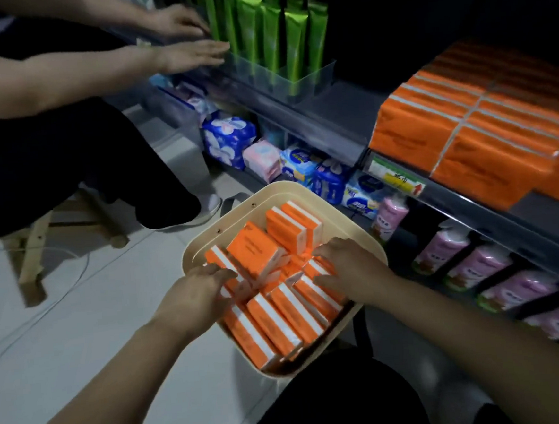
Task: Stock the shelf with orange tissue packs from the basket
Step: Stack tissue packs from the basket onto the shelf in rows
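1. The orange tissue packs (pixel 276 279) lie jumbled in a cream basket (pixel 357 239) that sits on the pale tiled floor (pixel 114 342), just in front of the shelving. Some packs lie flat and others stand on edge, showing white stripes along their sides.
2. The left hand (pixel 194 292) reaches into the basket from the near left, fingers curled down onto the packs at that side. Whether it has a firm grasp on one pack cannot be told.
3. The right hand (pixel 349 266) reaches in from the right, fingers spread and bent over the packs in the middle and right of the basket. It touches them, but a closed grip is not clear.
4. More orange packs (pixel 465 130) stand stacked in rows on the dark shelf (pixel 347 116) up to the right, well apart from the basket.
5. A price label (pixel 396 177) sits on the shelf's front edge below that stack.
6. Left of the stack, green tubes (pixel 277 34) stand upright in a clear tray (pixel 294 80) on the same level.
7. On the lower shelf behind the basket lie blue and white packages (pixel 229 139) and a pink one (pixel 262 159); further right run pink rolls (pixel 476 263).
8. A second person sits on a wooden stool (pixel 33 244) at the upper left, with both hands (pixel 189 55) stretched towards the green tubes.
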`<state>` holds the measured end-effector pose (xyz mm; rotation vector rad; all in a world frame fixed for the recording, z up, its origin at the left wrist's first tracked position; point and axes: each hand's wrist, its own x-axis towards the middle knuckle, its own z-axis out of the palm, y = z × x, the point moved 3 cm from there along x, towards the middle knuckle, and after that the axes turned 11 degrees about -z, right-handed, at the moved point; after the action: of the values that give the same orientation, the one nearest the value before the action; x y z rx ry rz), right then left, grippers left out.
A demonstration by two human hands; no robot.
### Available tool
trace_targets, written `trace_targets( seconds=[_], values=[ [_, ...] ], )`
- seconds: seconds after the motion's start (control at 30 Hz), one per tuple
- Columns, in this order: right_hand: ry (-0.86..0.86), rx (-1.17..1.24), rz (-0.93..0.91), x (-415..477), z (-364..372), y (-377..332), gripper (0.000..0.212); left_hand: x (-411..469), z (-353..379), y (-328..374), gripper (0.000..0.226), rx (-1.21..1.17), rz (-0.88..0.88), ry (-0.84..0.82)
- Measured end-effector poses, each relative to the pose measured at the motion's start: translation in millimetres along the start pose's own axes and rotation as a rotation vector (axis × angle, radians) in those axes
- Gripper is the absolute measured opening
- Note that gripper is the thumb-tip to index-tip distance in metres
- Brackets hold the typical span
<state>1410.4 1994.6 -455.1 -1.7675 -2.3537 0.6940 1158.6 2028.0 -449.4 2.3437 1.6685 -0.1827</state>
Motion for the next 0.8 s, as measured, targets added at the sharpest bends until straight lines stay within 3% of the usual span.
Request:
trace_targets(
  seconds=[0.13, 0.23, 0.37, 0.57, 0.8],
  values=[
    [-0.090, 0.084, -0.009, 10, 42, 3, 0.053, 3, 26, -4, 0.051, -0.033, 0.047, -0.108],
    [-0.203, 0.191, -0.006, 13, 73, 1, 0.066, 0, 46, -5, 0.062, -0.083, 0.077, -0.183],
    [-0.277, 0.347, 0.015, 14, 99, -3, 0.082, -3, 61, -5, 0.058, -0.159, 0.040, -0.167],
    [-0.286, 0.368, 0.118, 15, 91, 16, 0.067, 10, 59, 3, 0.060, -0.072, 0.010, -0.113],
    [-0.189, 0.442, 0.220, 4, 82, 31, 0.056, 24, 68, 36, 0.077, -0.005, 0.138, -0.229]
  ],
)
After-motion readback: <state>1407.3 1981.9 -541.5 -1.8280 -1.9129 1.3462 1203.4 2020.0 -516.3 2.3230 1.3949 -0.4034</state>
